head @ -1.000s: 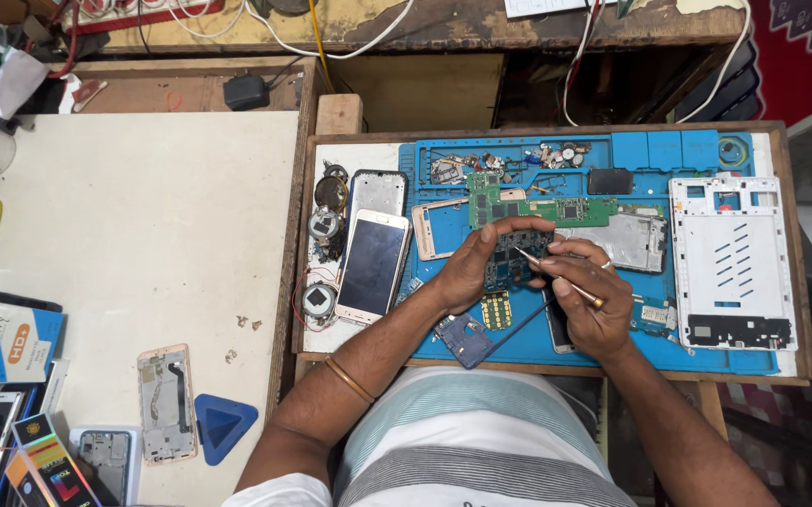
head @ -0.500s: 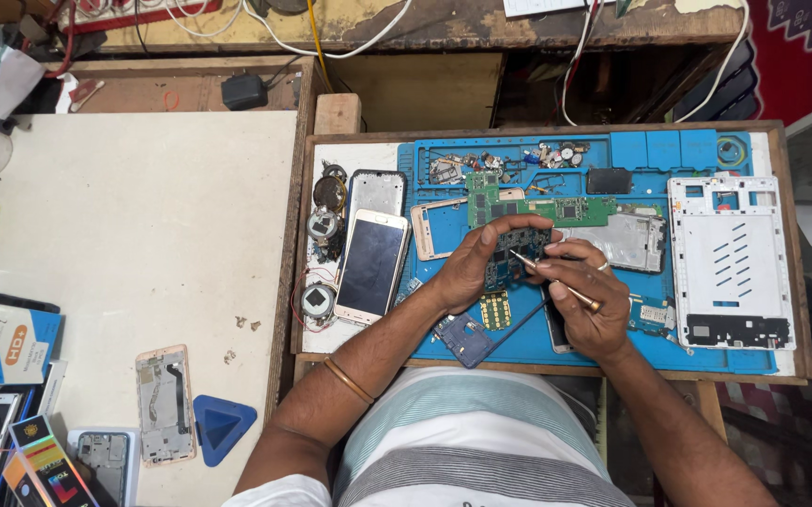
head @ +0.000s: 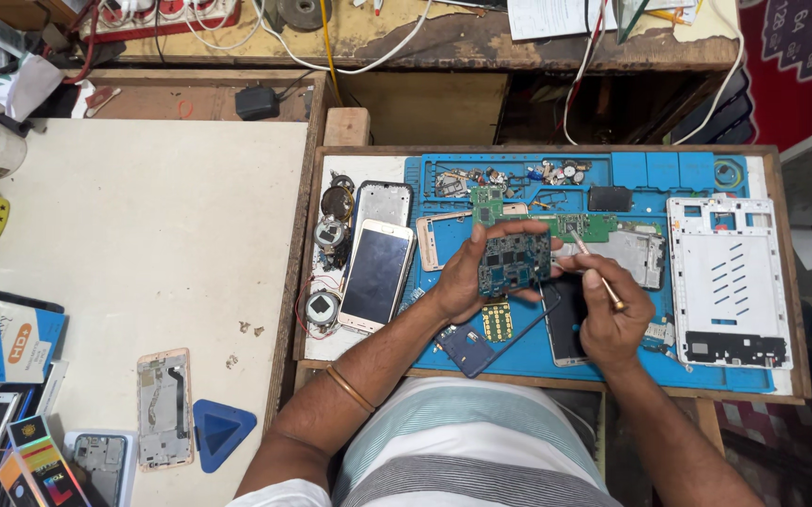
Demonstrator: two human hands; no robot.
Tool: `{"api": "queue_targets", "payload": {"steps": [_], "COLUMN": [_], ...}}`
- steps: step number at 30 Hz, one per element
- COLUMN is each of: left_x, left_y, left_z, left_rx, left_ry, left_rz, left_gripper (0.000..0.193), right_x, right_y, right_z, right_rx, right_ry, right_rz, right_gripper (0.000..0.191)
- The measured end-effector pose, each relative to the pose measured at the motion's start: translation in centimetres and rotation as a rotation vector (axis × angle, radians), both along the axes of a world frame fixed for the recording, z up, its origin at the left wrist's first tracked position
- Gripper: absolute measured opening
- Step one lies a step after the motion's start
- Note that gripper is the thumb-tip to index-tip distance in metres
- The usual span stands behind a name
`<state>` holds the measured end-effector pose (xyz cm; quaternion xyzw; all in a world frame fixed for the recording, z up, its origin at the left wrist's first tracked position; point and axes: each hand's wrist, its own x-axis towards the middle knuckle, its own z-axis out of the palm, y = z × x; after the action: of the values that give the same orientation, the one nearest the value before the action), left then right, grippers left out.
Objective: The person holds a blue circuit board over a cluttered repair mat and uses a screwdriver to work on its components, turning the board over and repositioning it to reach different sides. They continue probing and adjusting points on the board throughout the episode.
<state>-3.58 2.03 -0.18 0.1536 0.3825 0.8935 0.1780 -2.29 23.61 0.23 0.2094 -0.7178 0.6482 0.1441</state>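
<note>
**Two hands, one circuit board, over a crowded blue mat**

Two hands meeting above the blue repair mat (head: 612, 371), working at chest height over a wooden tray (head: 556, 150). Left hand (head: 476, 272) gripping a dark circuit board (head: 515, 262), fingers curled over its top edge and thumb underneath, tilting the component side up toward the camera, seemingly for a clear look and a steady target. Right hand (head: 612, 314) pinching a slim metal tool (head: 594, 272) pen-fashion, fingers narrowly closed round the shaft, tip angling in at the board's right edge. Whether the tip is actually touching the board: impossible to tell at this size.

Lying below the hands on the mat: a small gold-patterned part (head: 497, 321), a dark blue phone back (head: 467, 349) and a black phone (head: 567, 324), partly covered by the right wrist. Filling the mat's moulded compartments along the top edge: small screws and loose bits (head: 556, 174), apparently kept there against rolling away. Resting beside them, a long green circuit board (head: 575, 223) and a silver metal shield (head: 636, 252). Sitting at the mat's right end, a white tablet frame (head: 725, 282), inner side up.

Waiting on the tray's bare left strip: a gold smartphone (head: 376, 277) face up, a grey phone back (head: 383, 202) and several round parts (head: 329, 235). Standing well apart on the white table (head: 143, 216): a blue triangular pick (head: 221, 430) and a stripped phone frame (head: 164, 408).
</note>
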Motion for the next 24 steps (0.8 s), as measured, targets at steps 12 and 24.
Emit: {"api": "queue_targets", "payload": {"steps": [12, 24], "left_x": [0.1, -6.0], "left_y": [0.4, -11.0], "left_z": [-1.5, 10.8], "left_rx": [-0.061, -1.248], "left_ry": [0.014, 0.705], "left_rz": [0.065, 0.81], "left_gripper": [0.057, 0.052], "right_x": [-1.0, -0.3], "right_y": [0.3, 1.1], "right_z": [-1.2, -3.0], "right_rx": [-0.024, -0.136], "right_ry": [-0.301, -0.468], "right_rz": [0.026, 0.146], "right_gripper": [0.037, 0.017]}}
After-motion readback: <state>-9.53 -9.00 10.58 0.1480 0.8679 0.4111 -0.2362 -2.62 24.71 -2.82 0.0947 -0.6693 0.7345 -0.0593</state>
